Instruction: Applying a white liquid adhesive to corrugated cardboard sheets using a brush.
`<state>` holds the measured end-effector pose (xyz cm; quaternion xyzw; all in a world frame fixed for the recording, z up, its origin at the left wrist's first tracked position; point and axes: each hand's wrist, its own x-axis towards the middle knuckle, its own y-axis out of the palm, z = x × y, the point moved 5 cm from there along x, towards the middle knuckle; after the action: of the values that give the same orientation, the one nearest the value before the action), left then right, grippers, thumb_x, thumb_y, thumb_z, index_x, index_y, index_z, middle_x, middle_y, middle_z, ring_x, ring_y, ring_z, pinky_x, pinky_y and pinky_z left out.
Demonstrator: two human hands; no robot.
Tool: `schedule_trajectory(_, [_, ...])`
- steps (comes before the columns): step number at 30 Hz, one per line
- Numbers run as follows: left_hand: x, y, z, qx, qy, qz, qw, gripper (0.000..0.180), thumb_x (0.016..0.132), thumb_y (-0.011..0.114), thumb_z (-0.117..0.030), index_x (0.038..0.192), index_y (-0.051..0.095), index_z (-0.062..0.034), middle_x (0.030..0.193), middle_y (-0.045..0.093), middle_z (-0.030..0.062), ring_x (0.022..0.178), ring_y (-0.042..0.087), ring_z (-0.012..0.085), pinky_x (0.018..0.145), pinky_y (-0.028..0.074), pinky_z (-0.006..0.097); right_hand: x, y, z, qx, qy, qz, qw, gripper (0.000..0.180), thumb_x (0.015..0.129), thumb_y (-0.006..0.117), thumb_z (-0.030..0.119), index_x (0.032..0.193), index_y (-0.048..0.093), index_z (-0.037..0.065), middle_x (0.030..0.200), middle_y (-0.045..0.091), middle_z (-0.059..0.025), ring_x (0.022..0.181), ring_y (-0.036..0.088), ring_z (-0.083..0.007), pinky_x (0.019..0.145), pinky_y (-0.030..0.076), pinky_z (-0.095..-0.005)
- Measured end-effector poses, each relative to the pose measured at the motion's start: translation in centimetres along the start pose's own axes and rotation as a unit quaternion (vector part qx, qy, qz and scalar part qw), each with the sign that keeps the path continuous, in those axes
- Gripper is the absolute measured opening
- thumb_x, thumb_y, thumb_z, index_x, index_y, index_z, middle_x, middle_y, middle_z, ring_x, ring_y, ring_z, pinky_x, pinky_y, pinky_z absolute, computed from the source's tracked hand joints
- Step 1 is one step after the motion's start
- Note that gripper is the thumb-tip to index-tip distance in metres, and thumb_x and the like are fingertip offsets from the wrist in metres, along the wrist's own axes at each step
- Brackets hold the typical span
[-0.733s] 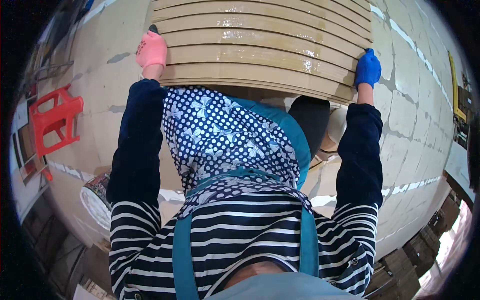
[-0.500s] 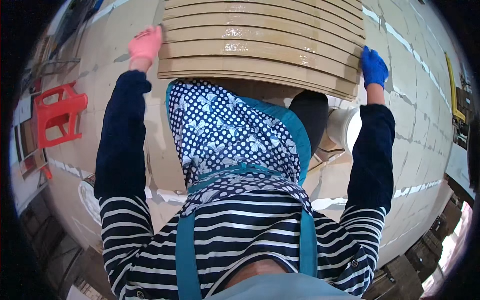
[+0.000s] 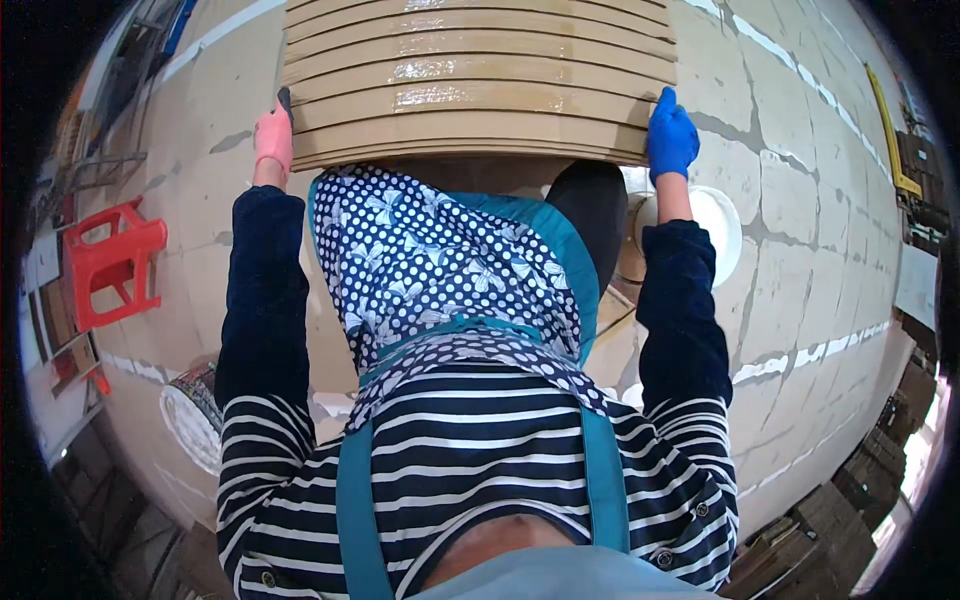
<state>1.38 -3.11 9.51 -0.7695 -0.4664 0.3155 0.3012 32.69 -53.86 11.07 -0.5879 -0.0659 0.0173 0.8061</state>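
A fanned pile of brown cardboard sheets [image 3: 470, 128] lies in front of me, its strips overlapping like steps, with shiny, wet-looking patches down the middle. At the pile's left edge is my left hand [image 3: 273, 135], in a pink glove with a dark thumb tip; its fingers are curled against the side. My right hand [image 3: 673, 138], in a blue glove, closes on the opposite edge with the thumb upward. How many sheets lie between the fingers is hidden. Below the near edge hangs my polka-dot apron [image 3: 440, 250].
A red plastic stool [image 3: 112, 265] stands on the tiled floor to my left. To the right, partly behind my forearm, is a white bucket [image 3: 722, 235]. A round white-rimmed container [image 3: 185, 425] sits at lower left. A yellow bar [image 3: 885, 130] lies far right.
Both hands have come closer together against the side edges of the cardboard. The right hand moved left and the left hand down. The pile sits further left in view.
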Motion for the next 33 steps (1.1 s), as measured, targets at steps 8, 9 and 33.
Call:
schedule_trajectory(8, [-1.4,-1.3,1.2,-0.184,0.062,0.118,0.974,0.067,0.078,0.046,-0.059,0.096,0.060,0.0050,0.100,0.059,0.0201,0.088,0.058,0.0278,0.076,0.045,0.035,2.0,-0.2,-5.4,0.040,-0.022,0.113,0.993,0.037,0.090,0.034,0.033,0.118,0.049,0.016,0.086,0.062,-0.0196,0.081,0.059,-0.0356,0.070,0.046,-0.0429])
schedule_trajectory(9, [-2.5,-0.7,0.8,-0.173,0.021,0.135,0.975,0.065,0.079,0.046,-0.058,0.091,0.060,0.0040,0.094,0.060,0.0190,0.081,0.058,0.0257,0.069,0.046,0.034,2.0,0.2,-8.3,0.015,-0.030,0.125,0.992,0.036,0.089,0.035,0.033,0.120,0.048,0.018,0.083,0.062,-0.0188,0.079,0.060,-0.0345,0.068,0.047,-0.0427])
schedule_trajectory(33, [-2.7,0.2,1.4,0.059,0.058,-0.207,0.975,0.042,0.088,0.035,-0.034,0.099,0.060,-0.0025,0.095,0.061,0.0194,0.090,0.056,0.0361,0.079,0.043,0.041,-1.3,0.4,-2.3,0.157,0.110,-0.170,0.966,0.055,0.086,0.043,0.048,0.064,0.061,0.001,0.063,0.060,-0.0172,0.060,0.055,-0.0342,0.056,0.042,-0.0405])
